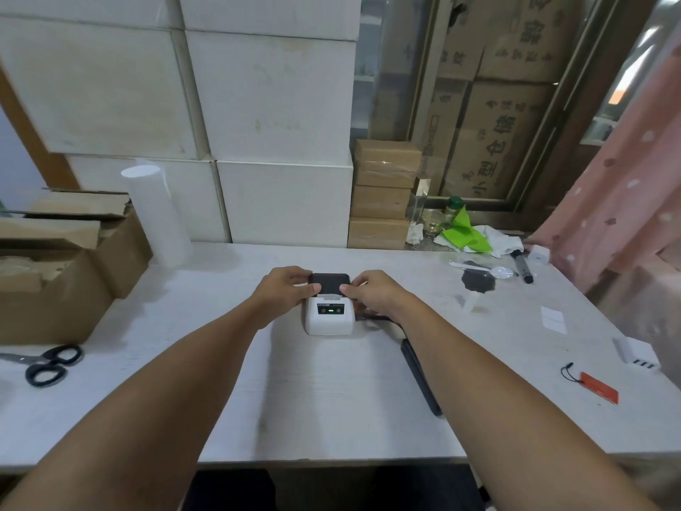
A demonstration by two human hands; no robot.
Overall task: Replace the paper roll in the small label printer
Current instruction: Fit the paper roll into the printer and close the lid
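A small white label printer sits in the middle of the white table, with a green light on its dark front panel. Its black lid is at the rear top. My left hand grips the printer's left rear side, thumb resting on the lid edge. My right hand grips the right rear side the same way. No paper roll shows inside the printer; my fingers hide the lid's sides.
Black scissors lie at the left near an open cardboard box. A tall white roll stands behind. A dark flat device lies right of the printer. An orange tag, a spoon and a marker lie right.
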